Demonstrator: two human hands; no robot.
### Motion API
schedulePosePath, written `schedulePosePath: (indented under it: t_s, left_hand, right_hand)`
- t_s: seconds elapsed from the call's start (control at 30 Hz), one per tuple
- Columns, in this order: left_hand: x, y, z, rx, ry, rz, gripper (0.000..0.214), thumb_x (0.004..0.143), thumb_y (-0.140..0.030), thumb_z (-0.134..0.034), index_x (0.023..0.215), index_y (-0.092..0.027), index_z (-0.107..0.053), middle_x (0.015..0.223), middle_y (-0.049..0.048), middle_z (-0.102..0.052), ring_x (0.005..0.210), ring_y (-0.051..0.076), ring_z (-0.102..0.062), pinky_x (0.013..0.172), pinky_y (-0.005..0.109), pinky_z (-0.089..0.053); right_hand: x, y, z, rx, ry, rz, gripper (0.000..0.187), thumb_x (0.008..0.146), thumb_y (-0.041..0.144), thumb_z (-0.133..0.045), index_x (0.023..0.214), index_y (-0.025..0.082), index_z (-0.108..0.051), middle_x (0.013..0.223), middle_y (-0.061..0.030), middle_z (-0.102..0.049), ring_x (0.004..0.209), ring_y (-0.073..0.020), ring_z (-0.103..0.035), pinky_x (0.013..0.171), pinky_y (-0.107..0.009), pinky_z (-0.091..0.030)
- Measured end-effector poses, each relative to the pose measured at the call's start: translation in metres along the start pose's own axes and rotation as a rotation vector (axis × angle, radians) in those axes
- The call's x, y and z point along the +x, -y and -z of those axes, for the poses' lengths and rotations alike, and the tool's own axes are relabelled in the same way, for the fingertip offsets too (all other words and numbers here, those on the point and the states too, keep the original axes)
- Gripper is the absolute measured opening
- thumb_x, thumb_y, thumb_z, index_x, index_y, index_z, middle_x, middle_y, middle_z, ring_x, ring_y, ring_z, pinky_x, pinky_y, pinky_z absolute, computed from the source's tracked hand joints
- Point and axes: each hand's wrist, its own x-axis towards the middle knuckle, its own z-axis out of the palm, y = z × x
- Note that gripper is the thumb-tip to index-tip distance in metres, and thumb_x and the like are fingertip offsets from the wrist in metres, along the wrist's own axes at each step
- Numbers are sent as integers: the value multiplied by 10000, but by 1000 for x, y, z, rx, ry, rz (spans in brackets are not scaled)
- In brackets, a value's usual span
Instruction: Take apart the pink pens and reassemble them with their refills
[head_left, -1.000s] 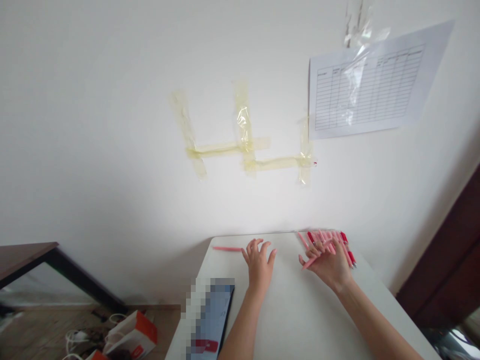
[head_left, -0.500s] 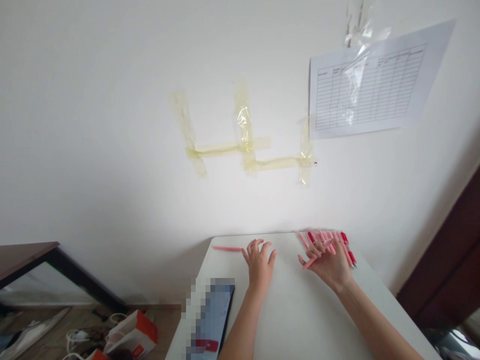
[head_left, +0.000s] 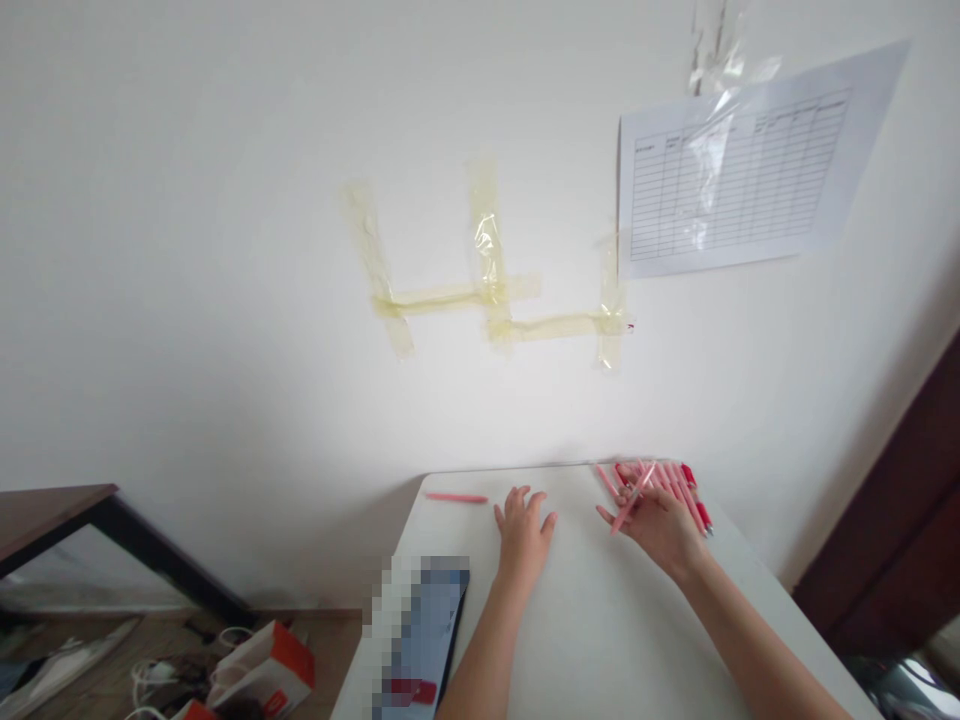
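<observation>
My right hand [head_left: 660, 525] grips a pink pen [head_left: 634, 497], which slants up and away to the right between the fingers. Behind and beside that hand, several pink and red pens [head_left: 679, 485] lie side by side at the table's far right corner, partly covered by the hand. My left hand [head_left: 523, 530] rests over the white table [head_left: 592, 620] with its fingers spread and nothing in them. Just left of its fingertips a single pink pen [head_left: 456, 497] lies flat near the far edge, apart from the hand.
A phone or tablet [head_left: 427, 635], partly pixelated, lies at the table's left edge. The white wall [head_left: 247, 250] stands right behind the table, with yellowish tape [head_left: 435, 300] and a printed sheet [head_left: 739, 185] on it. On the floor at left is a white-and-orange bag [head_left: 262, 668].
The pen in my right hand has turned to a steeper slant. My left hand has shifted slightly right, away from the single pink pen, which now shows whole.
</observation>
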Motion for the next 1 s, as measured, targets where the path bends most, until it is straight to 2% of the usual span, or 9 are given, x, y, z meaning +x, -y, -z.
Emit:
schedulePosePath:
  t_s: [0.1,0.23,0.3,0.43,0.6,0.77,0.87,1.0]
  left_hand:
    - [-1,-1,2,0,9,-2,357,906,-291,-538,1258,-280,-597,1436,104,-501,1405,291,-380,1159,656,-232]
    - [-1,-2,3,0,16,-5,354,901,-281,-544,1250,-281,-601,1437,105,-493,1404,289,-381,1162,651,-226]
    - [-1,-2,3,0,19,-8,352,896,-275,-549,1244,-280,-604,1433,105,-493,1399,288,-386,1161,648,-232]
    - [-2,-2,3,-5,25,-18,350,891,-264,-556,1237,-277,-608,1427,107,-490,1395,286,-390,1156,640,-247]
    - [-3,-2,3,-5,15,-31,341,892,-256,-554,1227,-273,-612,1418,108,-490,1385,288,-396,1152,640,-253]
    - [-2,-1,2,10,19,-39,335,882,-251,-567,1212,-266,-624,1410,110,-497,1377,299,-401,1149,642,-258]
    - [-1,-2,3,19,19,-45,339,879,-254,-571,1213,-272,-624,1413,106,-496,1375,300,-402,1147,643,-266]
    - [-2,-1,3,20,30,-40,338,875,-251,-574,1209,-275,-624,1414,102,-494,1381,302,-392,1147,649,-262]
  right_hand:
    - [6,0,8,-153,-92,63,432,668,197,-694,1092,275,-667,781,41,-630,728,-140,-599,894,-471,-553]
    - [12,5,18,-610,-206,261,342,675,364,-740,990,240,-697,845,-14,-688,797,-212,-645,795,-445,-574]
    - [12,9,21,-763,-281,352,390,668,403,-759,1011,225,-706,936,-49,-722,892,-254,-659,830,-441,-553]
    - [8,17,22,-1204,-489,629,480,752,486,-683,1155,225,-692,1040,-79,-735,950,-260,-678,895,-413,-516]
    - [4,28,28,-1434,-600,818,431,830,484,-583,1132,199,-699,981,-88,-728,850,-230,-680,830,-364,-505]
    - [7,36,46,-1647,-676,825,372,857,430,-510,1036,163,-698,982,-121,-699,803,-222,-656,762,-343,-486]
    - [11,32,53,-1848,-731,797,341,868,369,-455,984,153,-692,943,-135,-694,848,-247,-640,892,-417,-442]
    - [14,24,55,-2023,-831,682,318,878,314,-396,946,174,-673,924,-115,-686,875,-253,-621,1043,-533,-307]
